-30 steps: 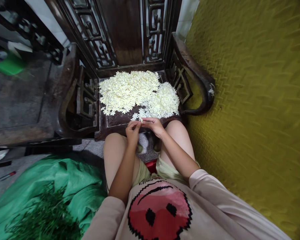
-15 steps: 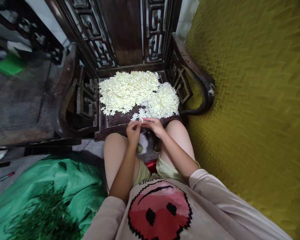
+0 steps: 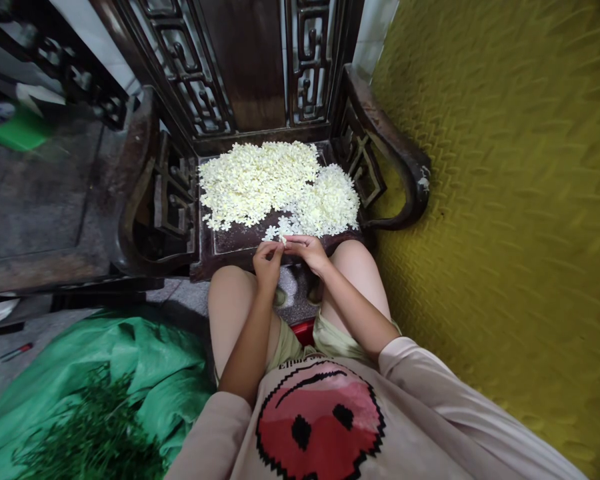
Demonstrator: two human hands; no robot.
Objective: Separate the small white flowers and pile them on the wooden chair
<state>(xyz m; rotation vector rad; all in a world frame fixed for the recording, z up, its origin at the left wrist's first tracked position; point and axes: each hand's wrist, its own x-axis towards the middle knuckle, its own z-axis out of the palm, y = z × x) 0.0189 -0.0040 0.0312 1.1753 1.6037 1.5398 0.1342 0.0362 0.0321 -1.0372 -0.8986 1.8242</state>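
Note:
My left hand point(image 3: 267, 261) and my right hand point(image 3: 309, 253) meet at the front edge of a dark wooden chair seat point(image 3: 230, 244). A small white flower point(image 3: 283, 240) is pinched where their fingertips come together. Both hands are closed, thumbs against fingers, and partly hide what they hold. Just beyond the fingertips lie a few loose white flowers point(image 3: 276, 231). Behind them a large heap of cream-white flowers point(image 3: 257, 180) covers the back and left of the seat, and a smaller, whiter heap point(image 3: 330, 200) sits at the right, touching it.
Curved armrests point(image 3: 415, 180) flank the seat. A yellow textured surface point(image 3: 505, 200) rises close on the right. At lower left, a green sack point(image 3: 145, 347) holds leafy green sprigs point(image 3: 95, 433). Farther left, a green container point(image 3: 17, 130) stands on a dark wooden surface point(image 3: 30, 200).

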